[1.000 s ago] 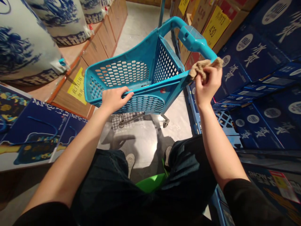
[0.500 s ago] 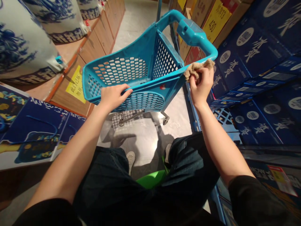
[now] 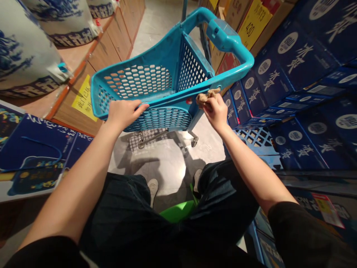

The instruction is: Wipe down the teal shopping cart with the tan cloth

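Observation:
A blue plastic shopping cart [image 3: 156, 80] stands tilted in front of me on the tiled floor. My left hand [image 3: 122, 111] grips the near rim of its basket, fingers curled over the edge. My right hand [image 3: 214, 109] is closed on a small crumpled tan cloth [image 3: 205, 96] and presses it against the cart's rim on the right, just below the handle [image 3: 225, 37].
Stacked dark blue boxes [image 3: 301, 85] fill the right side. Large blue-and-white ceramic jars [image 3: 25, 56] stand on a wooden shelf at the left, with blue boxes [image 3: 36, 156] below. A yellow price sign [image 3: 255, 22] hangs at the upper right. I sit on a green stool [image 3: 177, 210].
My right hand has slid the cloth down and to the left along the cart's rim, away from the handle's end. My left hand has kept its grip on the basket rim.

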`<action>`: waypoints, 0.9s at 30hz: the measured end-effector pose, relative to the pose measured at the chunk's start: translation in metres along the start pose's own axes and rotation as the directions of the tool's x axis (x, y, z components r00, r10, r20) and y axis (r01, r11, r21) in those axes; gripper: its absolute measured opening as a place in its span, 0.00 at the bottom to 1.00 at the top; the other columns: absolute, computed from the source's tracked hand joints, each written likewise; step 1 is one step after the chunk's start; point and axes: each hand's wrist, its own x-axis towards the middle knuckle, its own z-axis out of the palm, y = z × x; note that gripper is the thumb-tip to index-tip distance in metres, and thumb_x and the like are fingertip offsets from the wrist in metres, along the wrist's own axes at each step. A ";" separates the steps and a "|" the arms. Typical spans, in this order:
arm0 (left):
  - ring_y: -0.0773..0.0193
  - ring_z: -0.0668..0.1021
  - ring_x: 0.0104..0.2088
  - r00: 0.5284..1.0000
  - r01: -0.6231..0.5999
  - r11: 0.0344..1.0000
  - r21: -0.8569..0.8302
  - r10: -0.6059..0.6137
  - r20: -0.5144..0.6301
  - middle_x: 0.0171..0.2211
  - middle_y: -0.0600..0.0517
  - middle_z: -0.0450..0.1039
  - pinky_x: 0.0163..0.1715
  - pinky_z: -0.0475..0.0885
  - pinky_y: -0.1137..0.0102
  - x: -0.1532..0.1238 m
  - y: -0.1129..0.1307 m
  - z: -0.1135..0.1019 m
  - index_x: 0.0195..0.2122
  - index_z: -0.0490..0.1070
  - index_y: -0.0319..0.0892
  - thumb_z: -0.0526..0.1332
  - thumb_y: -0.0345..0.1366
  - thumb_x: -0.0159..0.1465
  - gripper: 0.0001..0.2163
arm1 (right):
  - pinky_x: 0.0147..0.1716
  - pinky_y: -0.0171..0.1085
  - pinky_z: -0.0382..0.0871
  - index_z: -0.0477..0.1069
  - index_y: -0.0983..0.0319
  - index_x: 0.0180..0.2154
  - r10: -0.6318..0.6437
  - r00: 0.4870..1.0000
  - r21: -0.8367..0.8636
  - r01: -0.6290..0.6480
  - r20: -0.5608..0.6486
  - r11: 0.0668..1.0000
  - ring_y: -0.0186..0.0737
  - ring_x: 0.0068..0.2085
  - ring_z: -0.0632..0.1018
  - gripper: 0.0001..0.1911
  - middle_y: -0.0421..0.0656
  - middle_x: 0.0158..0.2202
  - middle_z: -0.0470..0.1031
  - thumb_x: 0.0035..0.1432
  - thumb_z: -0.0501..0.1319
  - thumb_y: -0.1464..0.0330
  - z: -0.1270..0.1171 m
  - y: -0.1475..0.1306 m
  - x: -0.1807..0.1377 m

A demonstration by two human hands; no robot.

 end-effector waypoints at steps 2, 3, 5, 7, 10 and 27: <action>0.37 0.89 0.49 0.999 0.019 0.999 0.027 -0.018 -0.029 0.39 0.41 0.87 0.41 0.68 0.56 -0.002 0.006 0.003 0.41 0.85 0.50 0.50 0.58 0.80 0.27 | 0.48 0.47 0.84 0.80 0.55 0.47 -0.011 0.989 -0.005 0.012 0.145 1.000 0.50 0.49 0.83 0.11 0.52 0.50 0.85 0.79 0.59 0.62 0.017 -0.012 -0.014; 0.38 0.89 0.49 0.999 0.017 0.999 0.032 -0.016 -0.033 0.38 0.40 0.87 0.40 0.67 0.56 -0.003 0.008 0.004 0.41 0.85 0.50 0.49 0.58 0.80 0.28 | 0.48 0.45 0.84 0.80 0.55 0.49 -0.017 0.977 -0.005 0.019 0.212 1.000 0.49 0.48 0.83 0.12 0.51 0.50 0.85 0.80 0.58 0.61 0.023 -0.018 -0.019; 0.38 0.89 0.49 0.999 0.015 0.999 0.036 -0.014 -0.036 0.38 0.41 0.87 0.40 0.67 0.56 -0.003 0.010 0.004 0.41 0.85 0.49 0.48 0.59 0.80 0.29 | 0.45 0.43 0.82 0.81 0.56 0.50 -0.020 0.958 -0.002 0.022 0.285 1.000 0.47 0.46 0.83 0.15 0.50 0.50 0.85 0.82 0.56 0.60 0.028 -0.023 -0.023; 0.38 0.89 0.49 0.999 0.018 0.999 0.038 -0.017 -0.031 0.39 0.40 0.88 0.40 0.67 0.56 -0.004 0.011 0.004 0.42 0.85 0.49 0.48 0.59 0.80 0.29 | 0.43 0.43 0.81 0.81 0.56 0.46 0.011 0.972 -0.005 -0.010 0.234 1.000 0.47 0.45 0.82 0.15 0.49 0.48 0.84 0.81 0.57 0.59 0.023 -0.020 -0.016; 0.37 0.89 0.51 0.999 0.029 0.999 0.026 -0.028 -0.029 0.41 0.40 0.88 0.42 0.68 0.55 -0.004 0.012 0.004 0.41 0.85 0.49 0.49 0.59 0.79 0.29 | 0.44 0.45 0.80 0.79 0.55 0.44 0.064 0.998 0.009 -0.064 0.011 0.998 0.48 0.45 0.81 0.14 0.48 0.45 0.81 0.80 0.60 0.56 0.009 -0.004 0.008; 0.38 0.88 0.51 0.999 0.006 0.999 -0.046 -0.008 -0.043 0.39 0.42 0.88 0.42 0.68 0.56 -0.008 0.017 0.004 0.40 0.85 0.50 0.51 0.60 0.79 0.27 | 0.48 0.49 0.80 0.78 0.55 0.43 0.101 0.995 -0.040 -0.101 -0.010 0.994 0.55 0.54 0.82 0.19 0.53 0.49 0.81 0.82 0.57 0.51 0.003 -0.010 0.017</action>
